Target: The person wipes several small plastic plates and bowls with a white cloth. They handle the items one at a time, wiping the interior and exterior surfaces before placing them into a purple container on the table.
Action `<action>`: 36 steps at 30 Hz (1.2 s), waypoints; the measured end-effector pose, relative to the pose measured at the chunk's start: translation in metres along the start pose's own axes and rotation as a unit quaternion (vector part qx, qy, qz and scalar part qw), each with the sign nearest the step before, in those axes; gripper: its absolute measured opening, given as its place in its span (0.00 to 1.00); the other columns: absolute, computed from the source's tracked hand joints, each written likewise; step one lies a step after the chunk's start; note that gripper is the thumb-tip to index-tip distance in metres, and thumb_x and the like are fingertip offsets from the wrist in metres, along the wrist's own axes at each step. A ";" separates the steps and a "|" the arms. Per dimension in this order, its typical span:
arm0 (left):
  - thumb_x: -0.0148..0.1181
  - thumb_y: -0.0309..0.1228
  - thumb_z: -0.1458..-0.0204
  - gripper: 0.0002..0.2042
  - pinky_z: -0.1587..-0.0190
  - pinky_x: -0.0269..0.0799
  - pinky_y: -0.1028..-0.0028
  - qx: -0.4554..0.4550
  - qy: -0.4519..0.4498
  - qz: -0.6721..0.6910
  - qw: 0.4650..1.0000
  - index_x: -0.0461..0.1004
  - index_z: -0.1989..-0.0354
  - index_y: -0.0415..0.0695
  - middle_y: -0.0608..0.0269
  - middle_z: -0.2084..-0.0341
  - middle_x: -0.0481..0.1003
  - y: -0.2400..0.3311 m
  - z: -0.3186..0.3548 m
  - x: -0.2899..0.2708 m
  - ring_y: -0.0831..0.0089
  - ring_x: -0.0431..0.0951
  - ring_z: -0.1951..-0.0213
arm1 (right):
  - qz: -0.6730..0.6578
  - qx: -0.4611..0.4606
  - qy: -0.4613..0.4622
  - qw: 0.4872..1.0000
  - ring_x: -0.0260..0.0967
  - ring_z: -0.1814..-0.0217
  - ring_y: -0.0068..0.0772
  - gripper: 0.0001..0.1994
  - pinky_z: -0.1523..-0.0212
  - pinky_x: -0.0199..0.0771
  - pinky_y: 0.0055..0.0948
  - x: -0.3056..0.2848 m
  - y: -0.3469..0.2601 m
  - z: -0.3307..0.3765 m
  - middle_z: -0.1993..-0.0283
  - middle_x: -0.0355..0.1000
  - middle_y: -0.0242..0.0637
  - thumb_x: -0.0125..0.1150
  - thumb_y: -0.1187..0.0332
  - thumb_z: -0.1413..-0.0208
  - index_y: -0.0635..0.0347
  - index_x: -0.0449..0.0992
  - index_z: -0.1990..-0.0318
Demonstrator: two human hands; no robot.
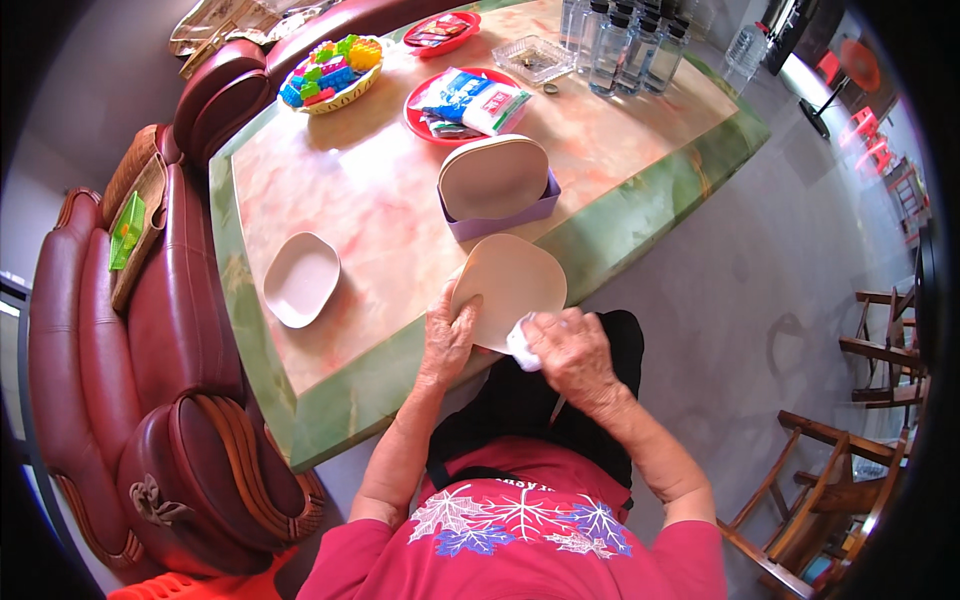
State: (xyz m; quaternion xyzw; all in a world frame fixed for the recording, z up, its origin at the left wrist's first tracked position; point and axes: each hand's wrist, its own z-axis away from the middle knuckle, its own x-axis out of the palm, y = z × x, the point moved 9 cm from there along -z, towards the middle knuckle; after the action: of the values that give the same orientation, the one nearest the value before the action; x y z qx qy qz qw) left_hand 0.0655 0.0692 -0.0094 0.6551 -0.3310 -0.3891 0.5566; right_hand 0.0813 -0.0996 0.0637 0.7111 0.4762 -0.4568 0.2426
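Note:
My left hand [450, 332] grips the left edge of a beige plate [515, 285], thumb on its face, holding it tilted over the table's near edge. Bunched in my right hand [577, 358] is a white cloth [521, 345], which meets the plate's lower right rim. Just beyond, several similar beige plates [492, 180] stand on edge in a purple holder [502, 222]. A single pale, rounded-square plate [303, 280] lies on the table to the left.
The marbled table [380, 235] has a green border. Farther back are a basket of toy bricks [345, 92], a red tray with packets [415, 125], a glass ashtray [533, 60] and several bottles [625, 55]. A maroon sofa [180, 290] stands left; wooden stools [830, 490] stand right.

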 end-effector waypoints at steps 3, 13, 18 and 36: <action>0.53 0.28 0.41 0.15 0.80 0.74 0.77 -0.003 -0.011 0.016 1.000 0.70 0.46 0.40 0.63 0.68 0.76 0.005 -0.001 0.002 0.78 0.77 0.72 | 0.037 -0.016 0.021 0.999 0.65 0.59 0.33 0.15 0.64 0.64 0.32 -0.007 0.027 -0.007 0.58 0.70 0.29 0.60 0.67 0.54 0.53 0.76 0.56; 0.59 0.24 0.47 0.13 0.74 0.75 0.78 -0.043 0.063 0.068 0.995 0.70 0.53 0.36 0.61 0.66 0.77 0.015 0.008 0.003 0.79 0.77 0.67 | -0.035 0.032 0.059 0.997 0.65 0.63 0.35 0.10 0.62 0.66 0.35 0.004 -0.013 -0.023 0.66 0.69 0.33 0.57 0.67 0.54 0.58 0.75 0.62; 0.58 0.25 0.46 0.14 0.68 0.74 0.78 -0.024 0.050 0.062 0.997 0.71 0.51 0.38 0.63 0.66 0.77 0.000 0.005 -0.001 0.80 0.75 0.65 | -0.098 0.044 0.063 0.992 0.67 0.60 0.37 0.18 0.59 0.68 0.36 0.006 -0.032 -0.018 0.60 0.72 0.37 0.62 0.68 0.58 0.63 0.75 0.57; 0.56 0.28 0.44 0.14 0.81 0.71 0.80 -0.053 -0.008 0.022 0.998 0.71 0.49 0.42 0.65 0.71 0.77 0.001 0.003 0.005 0.80 0.75 0.77 | 0.033 0.098 -0.015 0.995 0.64 0.56 0.38 0.18 0.58 0.67 0.35 -0.007 0.055 -0.029 0.56 0.71 0.34 0.58 0.74 0.56 0.62 0.75 0.53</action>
State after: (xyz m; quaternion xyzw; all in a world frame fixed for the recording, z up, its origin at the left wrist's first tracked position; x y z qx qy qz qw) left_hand 0.0647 0.0634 -0.0089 0.6138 -0.3287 -0.3989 0.5967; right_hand 0.1423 -0.1039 0.0782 0.7398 0.4017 -0.5038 0.1940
